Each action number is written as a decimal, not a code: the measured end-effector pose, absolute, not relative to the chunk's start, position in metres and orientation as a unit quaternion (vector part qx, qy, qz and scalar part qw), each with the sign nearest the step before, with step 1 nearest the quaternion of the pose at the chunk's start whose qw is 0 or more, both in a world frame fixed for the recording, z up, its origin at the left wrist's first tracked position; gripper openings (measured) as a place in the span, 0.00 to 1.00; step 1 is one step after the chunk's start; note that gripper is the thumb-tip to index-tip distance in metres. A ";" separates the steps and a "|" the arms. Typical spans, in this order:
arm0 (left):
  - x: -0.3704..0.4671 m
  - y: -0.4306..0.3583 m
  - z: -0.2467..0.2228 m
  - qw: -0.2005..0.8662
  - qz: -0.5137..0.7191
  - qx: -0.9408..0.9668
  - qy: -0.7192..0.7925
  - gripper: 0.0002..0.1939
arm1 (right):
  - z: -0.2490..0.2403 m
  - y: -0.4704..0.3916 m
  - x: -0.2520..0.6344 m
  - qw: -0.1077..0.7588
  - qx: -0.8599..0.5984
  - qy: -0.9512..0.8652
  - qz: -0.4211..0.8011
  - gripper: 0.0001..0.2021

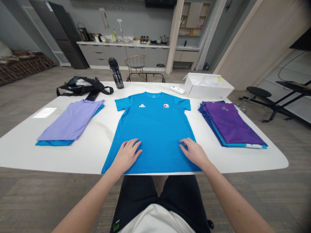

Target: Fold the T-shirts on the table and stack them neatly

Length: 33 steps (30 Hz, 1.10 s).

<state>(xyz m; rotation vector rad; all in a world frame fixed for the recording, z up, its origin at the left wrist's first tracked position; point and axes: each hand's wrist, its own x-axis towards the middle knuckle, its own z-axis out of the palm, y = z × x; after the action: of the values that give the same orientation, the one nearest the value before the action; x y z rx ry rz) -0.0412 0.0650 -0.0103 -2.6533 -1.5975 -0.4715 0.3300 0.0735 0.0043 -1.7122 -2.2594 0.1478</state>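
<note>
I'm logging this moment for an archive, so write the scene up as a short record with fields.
Surface: white table
Centre: blue T-shirt, spread flat, front up, collar away from the person
Left hand: palm down on the shirt's lower left
Right hand: palm down on its lower right
Left side: folded lavender garment over a blue one
Right side: stack of folded garments, purple one on top
Far side: black bag, upright bottle, small white object, white box

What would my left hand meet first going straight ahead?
Your left hand would first skim the blue shirt beneath it; no raised obstacle shows over the shirt, though depth is unclear.
</note>
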 end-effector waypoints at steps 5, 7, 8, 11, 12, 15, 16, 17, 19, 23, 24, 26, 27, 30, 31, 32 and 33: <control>-0.044 0.098 -0.003 0.034 -0.158 -0.843 -0.513 0.17 | 0.009 0.110 0.340 0.139 -0.603 -0.782 0.072 0.11; -0.043 0.122 0.001 0.045 -0.142 -0.843 -0.517 0.17 | 0.012 0.134 0.346 0.140 -0.605 -0.780 0.079 0.11; -0.042 0.135 0.003 0.045 -0.132 -0.844 -0.518 0.17 | 0.014 0.148 0.349 0.140 -0.607 -0.778 0.084 0.11; -0.030 0.181 0.010 0.032 -0.109 -0.847 -0.519 0.15 | 0.018 0.196 0.361 0.139 -0.620 -0.765 0.100 0.10; -0.025 0.199 0.013 0.028 -0.104 -0.848 -0.519 0.15 | 0.019 0.213 0.366 0.138 -0.630 -0.757 0.103 0.09; -0.003 0.261 0.024 0.022 -0.082 -0.853 -0.515 0.14 | 0.024 0.268 0.381 0.123 -0.667 -0.729 0.098 0.10; 0.006 0.284 0.028 0.024 -0.074 -0.855 -0.512 0.14 | 0.025 0.286 0.386 0.115 -0.679 -0.719 0.092 0.10; 0.015 0.308 0.032 0.027 -0.069 -0.858 -0.508 0.15 | 0.026 0.304 0.391 0.106 -0.691 -0.710 0.086 0.11; 0.037 0.358 0.037 0.030 -0.068 -0.861 -0.504 0.15 | 0.026 0.338 0.402 0.095 -0.710 -0.694 0.074 0.12; 0.084 0.451 0.036 0.006 -0.078 -0.860 -0.504 0.14 | 0.018 0.397 0.422 0.091 -0.732 -0.673 0.045 0.14; 0.097 0.470 0.034 -0.003 -0.080 -0.861 -0.502 0.14 | 0.014 0.410 0.427 0.088 -0.736 -0.670 0.034 0.15; 0.120 0.503 0.028 -0.022 -0.086 -0.865 -0.494 0.14 | 0.007 0.433 0.438 0.077 -0.743 -0.665 0.014 0.16; 0.132 0.517 0.025 -0.029 -0.089 -0.867 -0.490 0.15 | 0.004 0.443 0.443 0.070 -0.745 -0.663 0.006 0.17; 0.160 0.549 0.014 -0.035 -0.091 -0.870 -0.484 0.19 | -0.003 0.467 0.453 0.052 -0.749 -0.660 -0.003 0.20; 0.168 0.557 0.011 -0.036 -0.086 -0.869 -0.486 0.20 | -0.004 0.472 0.455 0.044 -0.750 -0.660 -0.001 0.20; 0.174 0.563 0.007 -0.037 -0.075 -0.868 -0.490 0.21 | -0.004 0.475 0.455 0.033 -0.751 -0.659 -0.001 0.20; 0.178 0.569 0.003 -0.039 -0.062 -0.867 -0.494 0.21 | -0.004 0.476 0.455 0.022 -0.752 -0.658 -0.003 0.19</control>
<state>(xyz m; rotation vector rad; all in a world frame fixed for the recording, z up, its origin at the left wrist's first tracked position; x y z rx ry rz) 0.1781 0.5691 0.0033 -2.7927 -1.5911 -0.1988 0.4553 0.4762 -0.0043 -2.3312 -2.0397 -0.0100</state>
